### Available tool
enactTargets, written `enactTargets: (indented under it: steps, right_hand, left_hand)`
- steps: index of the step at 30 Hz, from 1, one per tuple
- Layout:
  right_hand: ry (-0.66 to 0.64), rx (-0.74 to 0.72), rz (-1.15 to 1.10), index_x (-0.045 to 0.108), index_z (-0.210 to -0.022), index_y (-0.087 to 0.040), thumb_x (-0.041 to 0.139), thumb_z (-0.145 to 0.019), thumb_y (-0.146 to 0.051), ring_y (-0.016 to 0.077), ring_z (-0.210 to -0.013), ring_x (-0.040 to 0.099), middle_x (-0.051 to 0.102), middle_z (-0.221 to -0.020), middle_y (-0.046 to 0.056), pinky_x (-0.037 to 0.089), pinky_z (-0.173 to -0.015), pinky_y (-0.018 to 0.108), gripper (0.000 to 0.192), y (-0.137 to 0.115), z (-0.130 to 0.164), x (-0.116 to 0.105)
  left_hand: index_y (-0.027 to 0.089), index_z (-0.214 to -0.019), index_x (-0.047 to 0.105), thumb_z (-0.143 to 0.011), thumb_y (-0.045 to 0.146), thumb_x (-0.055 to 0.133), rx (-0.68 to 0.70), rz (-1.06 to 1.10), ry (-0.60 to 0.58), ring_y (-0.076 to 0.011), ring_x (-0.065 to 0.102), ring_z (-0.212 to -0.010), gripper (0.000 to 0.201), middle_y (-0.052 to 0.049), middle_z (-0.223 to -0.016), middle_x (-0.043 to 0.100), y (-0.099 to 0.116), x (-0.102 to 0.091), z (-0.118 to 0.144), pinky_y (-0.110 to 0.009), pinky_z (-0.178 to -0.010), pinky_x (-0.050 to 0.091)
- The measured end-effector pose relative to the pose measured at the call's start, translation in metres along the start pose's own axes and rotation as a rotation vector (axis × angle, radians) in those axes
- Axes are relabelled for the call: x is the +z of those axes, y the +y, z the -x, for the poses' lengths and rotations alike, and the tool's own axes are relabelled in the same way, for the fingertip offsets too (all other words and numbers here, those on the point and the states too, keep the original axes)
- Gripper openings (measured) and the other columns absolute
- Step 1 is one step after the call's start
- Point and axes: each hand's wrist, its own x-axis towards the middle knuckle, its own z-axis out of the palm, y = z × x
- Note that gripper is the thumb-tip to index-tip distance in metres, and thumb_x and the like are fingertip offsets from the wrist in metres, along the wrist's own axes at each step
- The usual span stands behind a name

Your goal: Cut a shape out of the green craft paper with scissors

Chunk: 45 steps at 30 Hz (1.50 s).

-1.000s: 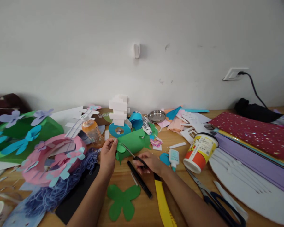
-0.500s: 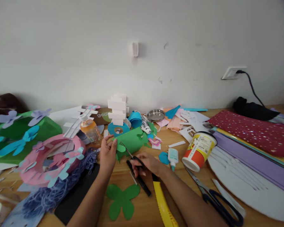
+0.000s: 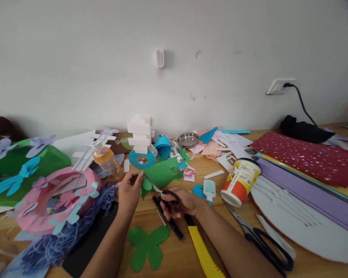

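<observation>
- Green paper (image 3: 159,174) pinched at its edge by left hand (image 3: 129,192), steadying it for cutting.
- Right hand (image 3: 181,202), closed through small scissors (image 3: 162,192), blades angled into that paper's edge.

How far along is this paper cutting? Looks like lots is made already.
One green cutout lies finished on the table near the person, and a pink ring already carries paper flowers. In hand: the left hand pinches the green paper while the right hand works small scissors into its edge. Most of that green sheet remains uncut.
</observation>
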Motion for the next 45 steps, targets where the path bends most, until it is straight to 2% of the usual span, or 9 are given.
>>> enactTargets:
  steps: [7,17,21,24,28,32,36,41,45]
  right_hand:
    - [-0.048,0.02,-0.013,0.062,-0.077,-0.01,0.075,-0.072,-0.065,0.0088,-0.038,0.052,0.07,-0.066,0.008,0.033,-0.034,0.019,0.057,0.001,-0.001,-0.001]
    - [0.018,-0.03,-0.03,0.06,-0.08,-0.011,0.074,-0.071,-0.07,0.0101,-0.042,0.056,0.072,-0.068,0.011,0.036,-0.036,0.018,0.061,0.002,-0.008,0.008]
    - [-0.019,-0.058,-0.056,0.06,-0.081,-0.011,0.072,-0.072,-0.071,0.0106,-0.044,0.059,0.073,-0.071,0.011,0.04,-0.037,0.016,0.062,0.002,-0.009,0.008]
    - [-0.042,-0.029,-0.031,0.061,-0.079,-0.012,0.072,-0.075,-0.067,0.0101,-0.041,0.057,0.073,-0.069,0.008,0.041,-0.035,0.017,0.056,-0.004,-0.001,0.005]
    - [0.024,0.011,0.146,0.063,-0.071,-0.012,0.071,-0.079,-0.058,0.0062,-0.035,0.05,0.067,-0.059,0.002,0.034,-0.031,0.015,0.048,-0.02,0.019,-0.004]
    - [0.016,-0.097,0.109,0.062,-0.073,-0.013,0.072,-0.074,-0.065,0.0053,-0.033,0.046,0.066,-0.058,0.001,0.031,-0.029,0.015,0.053,-0.027,0.029,-0.015]
    - [0.06,-0.085,0.146,0.062,-0.072,-0.012,0.072,-0.075,-0.064,0.0061,-0.034,0.048,0.066,-0.058,0.002,0.035,-0.031,0.016,0.053,-0.018,0.019,-0.018]
    - [0.045,-0.055,0.208,0.063,-0.071,-0.012,0.068,-0.083,-0.057,0.0065,-0.038,0.05,0.068,-0.061,0.003,0.036,-0.034,0.016,0.047,-0.008,0.005,-0.01]
    - [0.068,-0.058,0.214,0.062,-0.07,-0.011,0.068,-0.082,-0.059,0.0065,-0.036,0.048,0.067,-0.06,0.003,0.035,-0.033,0.017,0.05,-0.007,0.001,-0.004]
  left_hand:
    - [0.018,-0.094,0.069,-0.068,0.043,0.084,-0.05,0.126,0.054,-0.0174,0.066,-0.08,0.039,-0.004,-0.087,0.072,-0.003,0.0,-0.003,-0.026,-0.074,0.051]
    - [0.018,-0.084,0.069,-0.069,0.041,0.083,-0.015,0.008,0.065,-0.0152,0.062,-0.072,0.031,-0.002,-0.078,0.069,-0.004,0.001,0.0,-0.024,-0.066,0.05]
    - [0.018,-0.085,0.068,-0.067,0.041,0.084,-0.058,0.024,0.043,-0.0154,0.063,-0.069,0.034,-0.002,-0.077,0.069,-0.005,0.002,0.0,-0.024,-0.062,0.048]
    - [0.017,-0.085,0.067,-0.065,0.041,0.086,-0.123,0.091,0.063,-0.0127,0.059,-0.064,0.037,-0.001,-0.074,0.067,-0.007,0.001,-0.003,-0.021,-0.057,0.045]
    - [0.017,-0.088,0.066,-0.064,0.04,0.088,-0.151,0.213,0.116,-0.0098,0.057,-0.064,0.04,0.002,-0.074,0.065,-0.012,-0.002,-0.007,-0.019,-0.06,0.045]
    - [0.017,-0.09,0.066,-0.064,0.041,0.088,-0.147,0.246,0.115,-0.0113,0.06,-0.069,0.042,0.0,-0.079,0.067,-0.017,-0.003,-0.009,-0.021,-0.064,0.047]
    - [0.017,-0.089,0.067,-0.063,0.04,0.089,-0.139,0.256,0.095,-0.0107,0.059,-0.069,0.041,0.001,-0.078,0.067,-0.019,-0.003,-0.009,-0.02,-0.064,0.046]
    - [0.016,-0.086,0.068,-0.06,0.04,0.091,-0.168,0.276,0.091,-0.0085,0.057,-0.066,0.043,0.002,-0.076,0.066,-0.017,-0.002,-0.008,-0.018,-0.061,0.044]
    - [0.016,-0.084,0.068,-0.059,0.039,0.092,-0.183,0.288,0.076,-0.0075,0.057,-0.065,0.042,0.003,-0.074,0.065,-0.013,0.0,-0.006,-0.016,-0.059,0.044]
